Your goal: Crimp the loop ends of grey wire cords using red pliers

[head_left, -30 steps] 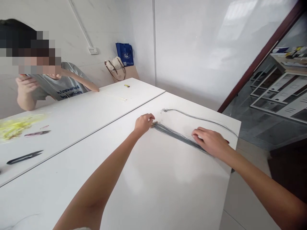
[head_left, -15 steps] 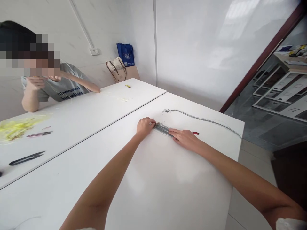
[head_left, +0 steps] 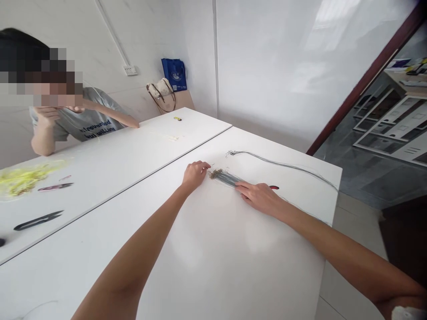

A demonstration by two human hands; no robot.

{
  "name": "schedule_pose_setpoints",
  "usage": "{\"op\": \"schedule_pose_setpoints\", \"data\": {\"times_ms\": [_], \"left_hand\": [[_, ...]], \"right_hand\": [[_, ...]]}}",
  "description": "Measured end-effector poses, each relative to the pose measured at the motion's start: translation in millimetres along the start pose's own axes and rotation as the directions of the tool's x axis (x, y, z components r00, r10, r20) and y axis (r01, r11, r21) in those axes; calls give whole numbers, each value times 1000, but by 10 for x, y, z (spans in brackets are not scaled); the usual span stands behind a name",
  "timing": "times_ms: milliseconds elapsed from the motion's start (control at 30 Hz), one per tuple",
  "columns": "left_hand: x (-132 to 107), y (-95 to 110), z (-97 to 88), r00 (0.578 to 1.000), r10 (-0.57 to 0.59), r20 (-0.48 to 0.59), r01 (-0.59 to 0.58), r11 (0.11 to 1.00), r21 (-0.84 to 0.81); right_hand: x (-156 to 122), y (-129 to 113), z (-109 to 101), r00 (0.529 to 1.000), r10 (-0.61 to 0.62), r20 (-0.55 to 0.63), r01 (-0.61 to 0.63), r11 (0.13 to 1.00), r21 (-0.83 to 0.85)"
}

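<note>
A bundle of thin grey lines [head_left: 227, 178] lies on the white table, with a clump of small brownish hook-like ends at its left. My right hand [head_left: 258, 195] rests on the bundle's right part, fingers stretched out flat over it. Just left of the clump is my left hand [head_left: 196, 174], its thumb and fingertips drawn together. Whatever is between them is too small to make out. Beyond both hands, a second strand of grey lines [head_left: 283, 165] runs toward the right edge, its left end tipped with tiny hooks. A red and black object [head_left: 274, 187] shows partly behind my right hand.
Across the table sits a person in a grey T-shirt [head_left: 83, 120], hands raised. Near them lie yellow strands [head_left: 30, 175], red-handled thread snips [head_left: 55, 187] and black snips [head_left: 38, 220]. A yellow cutter [head_left: 178, 118] lies farther back. A seam [head_left: 150, 173] divides the tabletops.
My left hand has drawn away to the left from the hook-like ends, leaving the clump uncovered. My right hand has hardly moved on the bundle.
</note>
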State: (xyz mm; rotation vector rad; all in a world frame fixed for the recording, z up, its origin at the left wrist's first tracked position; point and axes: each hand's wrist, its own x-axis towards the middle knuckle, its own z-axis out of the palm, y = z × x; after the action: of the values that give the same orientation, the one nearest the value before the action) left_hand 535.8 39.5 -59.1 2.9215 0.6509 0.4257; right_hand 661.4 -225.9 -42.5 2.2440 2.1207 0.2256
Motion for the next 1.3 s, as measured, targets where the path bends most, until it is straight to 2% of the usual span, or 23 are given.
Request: {"op": "schedule_pose_setpoints", "data": {"times_ms": [100, 200, 267, 367, 500, 633, 767, 867, 967, 1067, 1133, 1233, 1300], "left_hand": [[185, -17, -54, 988, 144, 49, -148, 986, 78], [396, -53, -114, 944, 297, 141, -315, 941, 128], [494, -87, -144, 915, 354, 193, -384, 911, 149], [543, -141, -162, 894, 381, 234, -424, 889, 172], [483, -183, -153, 903, 358, 236, -401, 899, 174], [413, -212, -151, 945, 264, 195, -292, 948, 127], [397, -281, -174, 987, 90, 131, -91, 996, 2], [419, -342, -228, 996, -44, 78, 55, 988, -146], [460, -383, -332, 987, -158, 10, 154, 939, -307], [514, -420, -492, 958, -279, -69, 216, 858, -467], [566, -469, -644, 921, -363, -138, 226, 791, -569], [674, -619, -982, 835, -477, -273, 175, 702, -690], [746, -777, -1302, 764, -522, -380, 96, 675, -732]], "right_hand": [[4, -1, -11, 1000, 8, -24, -8, 1000, -11], [-9, -18, -7, 999, 7, -51, -6, 1000, 15], [-26, -33, 6, 998, 10, -57, -8, 1000, 29], [-58, -44, 30, 999, 17, -40, -15, 999, 36], [-84, -36, 55, 999, 36, -18, -36, 999, -9], [-74, -18, 58, 997, 77, -13, -78, 994, -75], [-65, -9, 41, 997, 80, 10, -79, 995, -63], [-71, -6, 57, 997, 82, 15, -81, 994, -72], [-78, 0, 117, 997, 74, 23, -72, 993, -94], [-79, 6, 187, 997, 68, 30, -66, 994, -88], [-79, 6, 214, 996, 79, 46, -75, 994, -77], [-80, -1, 216, 994, 89, 70, -84, 994, -67], [-84, -10, 204, 994, 86, 67, -82, 995, -63]]}}
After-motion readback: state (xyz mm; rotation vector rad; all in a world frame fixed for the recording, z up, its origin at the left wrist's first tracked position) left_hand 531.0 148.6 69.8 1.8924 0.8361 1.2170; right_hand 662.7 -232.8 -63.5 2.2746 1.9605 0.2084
